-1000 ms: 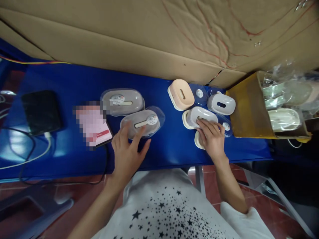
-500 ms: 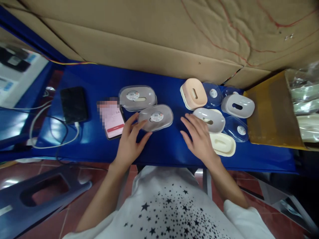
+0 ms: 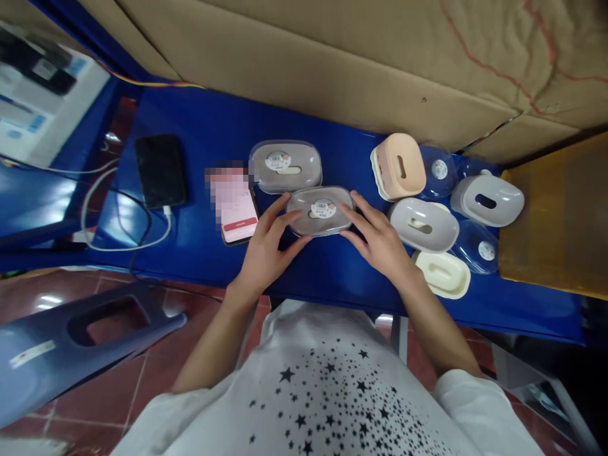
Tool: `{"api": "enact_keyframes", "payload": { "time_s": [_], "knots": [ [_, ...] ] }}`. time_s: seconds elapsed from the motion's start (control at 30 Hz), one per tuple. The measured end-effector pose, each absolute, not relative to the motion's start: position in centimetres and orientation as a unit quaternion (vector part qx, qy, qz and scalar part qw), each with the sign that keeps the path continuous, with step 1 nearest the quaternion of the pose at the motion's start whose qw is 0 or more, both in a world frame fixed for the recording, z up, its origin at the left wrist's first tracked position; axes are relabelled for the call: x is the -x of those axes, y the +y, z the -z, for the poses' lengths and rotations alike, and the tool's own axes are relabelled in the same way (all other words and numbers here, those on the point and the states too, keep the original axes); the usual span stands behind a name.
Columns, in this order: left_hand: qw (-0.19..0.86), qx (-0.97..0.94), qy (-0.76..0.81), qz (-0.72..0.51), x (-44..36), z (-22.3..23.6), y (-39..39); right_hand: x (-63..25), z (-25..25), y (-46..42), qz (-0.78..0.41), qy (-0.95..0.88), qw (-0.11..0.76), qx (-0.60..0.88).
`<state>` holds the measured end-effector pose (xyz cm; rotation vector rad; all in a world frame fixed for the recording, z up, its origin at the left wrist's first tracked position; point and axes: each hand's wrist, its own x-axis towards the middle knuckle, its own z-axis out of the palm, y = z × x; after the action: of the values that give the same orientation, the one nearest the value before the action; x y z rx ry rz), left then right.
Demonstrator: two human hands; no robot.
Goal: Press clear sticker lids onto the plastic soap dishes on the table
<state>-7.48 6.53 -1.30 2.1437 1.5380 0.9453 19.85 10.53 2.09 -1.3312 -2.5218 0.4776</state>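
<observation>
A grey oval soap box (image 3: 311, 223) with a clear lid and a round label lies on the blue table before me. My left hand (image 3: 270, 244) grips its left end, thumb along the near edge and fingers on the lid. At the opposite end, my right hand (image 3: 377, 237) holds the box the same way, fingertips on the lid's rim. Just behind it sits a second lidded grey soap box (image 3: 304, 158), close to touching. Right of my right hand are an open grey soap box (image 3: 403, 218) and a cream insert tray (image 3: 439, 272).
A phone (image 3: 237, 209) with a lit screen and a black device (image 3: 161, 171) on a white cable lie left. Peach (image 3: 411, 168) and grey (image 3: 503, 199) boxes stand right among clear lids (image 3: 475, 244). A cardboard carton (image 3: 555, 215) borders the table's right; a cardboard wall (image 3: 308, 69) rises behind.
My right hand has moved left from beside the open grey box onto the near lidded box. My left hand keeps to its left end. The view has shifted, so the table's contents appear farther right.
</observation>
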Motion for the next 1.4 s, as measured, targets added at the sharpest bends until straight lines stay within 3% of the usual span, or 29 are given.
{"api": "enact_keyframes", "payload": {
  "time_s": [0.1,0.23,0.37,0.5,0.6,0.77,1.0,1.4],
  "knots": [
    [0.143,-0.749,0.552,-0.339,7.0,0.5,6.1,-20.9,-3.1,9.0,-0.136,-0.872,0.113,0.456],
    [0.106,-0.744,0.521,-0.405,5.5,-1.2,4.3,-25.8,-3.8,3.0,-0.067,-0.816,0.174,0.546],
    [0.191,-0.825,0.396,-0.356,2.1,-1.3,2.8,-28.9,-3.1,-3.5,0.018,-0.716,0.166,0.678],
    [0.235,-0.906,0.267,-0.231,-1.9,0.0,2.4,-27.5,-2.4,-4.7,-0.089,-0.765,0.166,0.616],
    [0.207,-0.931,0.241,-0.181,-2.6,0.6,2.4,-27.1,-2.2,-2.1,-0.057,-0.755,0.214,0.617],
    [0.149,-0.919,0.302,-0.205,0.6,0.7,2.1,-28.7,-1.7,2.3,0.044,-0.778,0.203,0.593],
    [0.186,-0.823,0.431,-0.32,2.7,1.7,2.1,-25.4,-2.9,-0.6,-0.077,-0.847,0.189,0.492],
    [0.194,-0.871,0.388,-0.232,4.0,0.4,3.0,-23.1,-0.7,-1.2,-0.097,-0.892,0.149,0.416]
  ]
}}
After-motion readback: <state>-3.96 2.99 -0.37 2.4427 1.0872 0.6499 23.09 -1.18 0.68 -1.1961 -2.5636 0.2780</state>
